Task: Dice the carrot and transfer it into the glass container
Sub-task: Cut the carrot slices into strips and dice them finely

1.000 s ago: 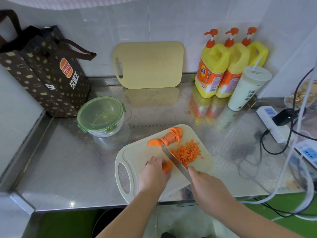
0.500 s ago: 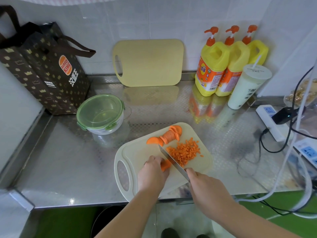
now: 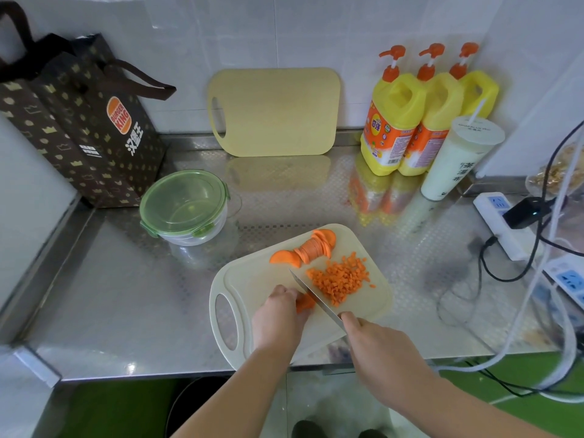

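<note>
A carrot piece [image 3: 305, 303] is pinned to the pale cutting board [image 3: 252, 286] by the left hand [image 3: 278, 314], whose fingers are curled over it. The knife [image 3: 316, 300] is gripped at the handle by the right hand [image 3: 379, 346], with the fingers wrapped closed around it. The blade is set just beside the left fingertips, against the right side of the piece, and its tip is pointed toward the back of the counter [image 3: 126, 295]. The board is laid at the counter's front edge, near the middle, with its handle hole turned to the left. A heap of diced carrot [image 3: 341, 279] is gathered on the board's right half, just beyond the blade. A row of carrot slices [image 3: 311, 249] is lined up at the board's far edge. The glass container [image 3: 196, 237] is placed toward the counter's left side, apart from the board, and is covered by a green lid [image 3: 183, 200]. A yellow board [image 3: 275, 112] is leaned against the back wall, three detergent bottles [image 3: 392, 121] are stood at the back right, and a paper bag [image 3: 85, 128] at the back left corner.
</note>
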Motion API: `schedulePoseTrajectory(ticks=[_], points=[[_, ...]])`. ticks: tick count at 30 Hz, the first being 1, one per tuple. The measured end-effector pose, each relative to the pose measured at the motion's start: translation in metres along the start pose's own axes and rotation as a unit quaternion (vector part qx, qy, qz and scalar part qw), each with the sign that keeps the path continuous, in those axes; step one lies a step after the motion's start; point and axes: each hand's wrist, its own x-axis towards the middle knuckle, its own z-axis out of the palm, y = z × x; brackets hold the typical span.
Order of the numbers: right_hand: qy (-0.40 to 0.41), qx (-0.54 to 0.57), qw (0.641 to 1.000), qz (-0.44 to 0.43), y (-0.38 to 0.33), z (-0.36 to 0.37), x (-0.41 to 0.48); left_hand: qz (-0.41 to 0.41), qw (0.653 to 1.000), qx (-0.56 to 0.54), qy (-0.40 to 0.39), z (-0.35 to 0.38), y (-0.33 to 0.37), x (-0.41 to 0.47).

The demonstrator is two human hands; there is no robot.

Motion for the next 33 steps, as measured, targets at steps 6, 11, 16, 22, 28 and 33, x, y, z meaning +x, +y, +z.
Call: schedulePoseTrajectory(ticks=[6, 11, 16, 22, 28, 33], points=[[-0.025, 0.017, 1.0, 0.007, -0.001, -0.002, 0.006, 0.003, 1.0, 0.02, -0.004, -0.001, 0.0, 0.001], [-0.042, 0.04, 0.998, 0.029, 0.001, 0.009, 0.01, 0.002, 1.0, 0.016, -0.007, -0.001, 0.0, 0.002], [0.005, 0.084, 0.995, 0.05, 0.006, 0.016, 0.015, 0.0, 1.0, 0.006, -0.017, -0.001, -0.001, 0.002], [0.029, 0.07, 0.997, 0.027, 0.008, 0.009, 0.009, 0.011, 1.0, -0.024, -0.002, -0.002, -0.003, -0.002], [0.002, 0.017, 1.0, 0.024, -0.004, 0.006, 0.001, 0.01, 0.998, -0.068, 0.013, 0.0, -0.007, -0.002], [-0.014, 0.005, 0.999, 0.038, -0.007, 0.008, 0.002, 0.012, 0.997, -0.078, 0.015, 0.003, -0.008, -0.002]])
